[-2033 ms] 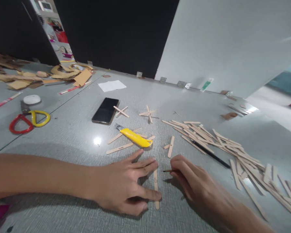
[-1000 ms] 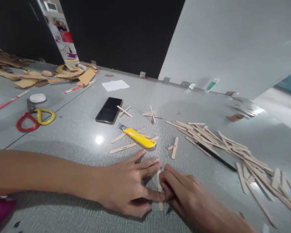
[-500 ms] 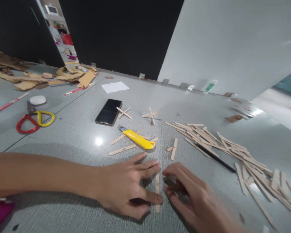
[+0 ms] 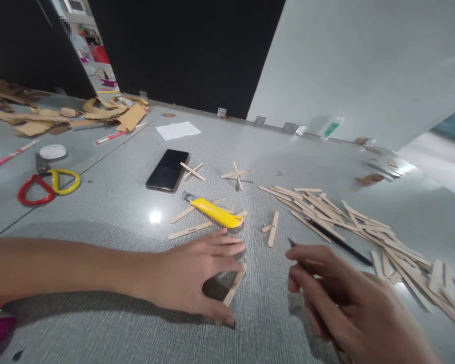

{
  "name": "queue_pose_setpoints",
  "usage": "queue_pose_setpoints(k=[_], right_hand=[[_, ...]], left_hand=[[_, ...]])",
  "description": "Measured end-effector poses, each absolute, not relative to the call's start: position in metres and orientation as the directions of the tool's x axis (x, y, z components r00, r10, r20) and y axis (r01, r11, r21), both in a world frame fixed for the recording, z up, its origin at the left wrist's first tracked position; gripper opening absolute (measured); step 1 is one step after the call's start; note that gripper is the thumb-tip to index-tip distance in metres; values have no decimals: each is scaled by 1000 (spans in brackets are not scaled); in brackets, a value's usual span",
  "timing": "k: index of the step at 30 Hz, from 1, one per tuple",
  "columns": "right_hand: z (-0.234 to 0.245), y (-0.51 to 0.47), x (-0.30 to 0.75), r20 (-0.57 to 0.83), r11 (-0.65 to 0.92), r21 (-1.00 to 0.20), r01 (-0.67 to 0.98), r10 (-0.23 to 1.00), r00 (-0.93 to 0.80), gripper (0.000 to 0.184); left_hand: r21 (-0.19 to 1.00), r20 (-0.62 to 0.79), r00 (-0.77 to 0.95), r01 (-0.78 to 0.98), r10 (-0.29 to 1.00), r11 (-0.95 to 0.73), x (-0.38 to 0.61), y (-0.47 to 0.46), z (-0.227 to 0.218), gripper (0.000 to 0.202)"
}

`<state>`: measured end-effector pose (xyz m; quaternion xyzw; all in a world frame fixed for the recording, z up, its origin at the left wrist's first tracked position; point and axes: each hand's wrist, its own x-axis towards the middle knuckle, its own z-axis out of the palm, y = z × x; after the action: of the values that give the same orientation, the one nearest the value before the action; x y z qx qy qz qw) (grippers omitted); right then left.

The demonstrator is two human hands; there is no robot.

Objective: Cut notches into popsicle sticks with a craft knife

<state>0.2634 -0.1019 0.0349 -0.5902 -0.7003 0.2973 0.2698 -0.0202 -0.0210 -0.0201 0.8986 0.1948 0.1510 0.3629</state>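
My left hand rests on the grey table with its thumb and index finger at the two ends of a wooden craft stick, which lies slantwise between them. The stick bears small dark marks near its middle. To the right, my right hand is closed around a thin, dark, pointed tool; most of it is hidden by the fingers, so its kind is unclear. Just beyond my left fingertips lies a yellow box cutter across several craft sticks. Two joined sticks lie between the hands, farther off.
A heap of craft sticks with a black pen spreads at the right. Beyond the cutter are a phone, crossed sticks and white paper. Scissors, a white mouse and cardboard scraps lie left.
My right hand has moved away to the right, and a pointed tool now shows in it. The stick under my left hand has turned from upright in view to slanted, with thumb and index spread along it.
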Motion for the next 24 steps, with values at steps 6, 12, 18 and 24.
queue_pose_setpoints(k=[6, 12, 18, 24], right_hand=[[38, -79, 266, -61, -45, -989, 139, 992, -112, 31], [28, -74, 267, -175, -162, -949, 269, 984, -25, 49], [31, -79, 261, -191, -136, -924, 357, 974, -123, 57], [22, -97, 253, -351, -223, -882, 416, 899, -262, 41]], left_hand=[[636, 327, 841, 143, 432, -759, -20, -22, -21, 48], [392, 544, 794, 46, 271, -919, -15, -29, -23, 31], [437, 466, 853, 10, 236, -900, -17, -30, -20, 14], [494, 442, 882, -87, 164, -865, -21, -23, -23, 31]])
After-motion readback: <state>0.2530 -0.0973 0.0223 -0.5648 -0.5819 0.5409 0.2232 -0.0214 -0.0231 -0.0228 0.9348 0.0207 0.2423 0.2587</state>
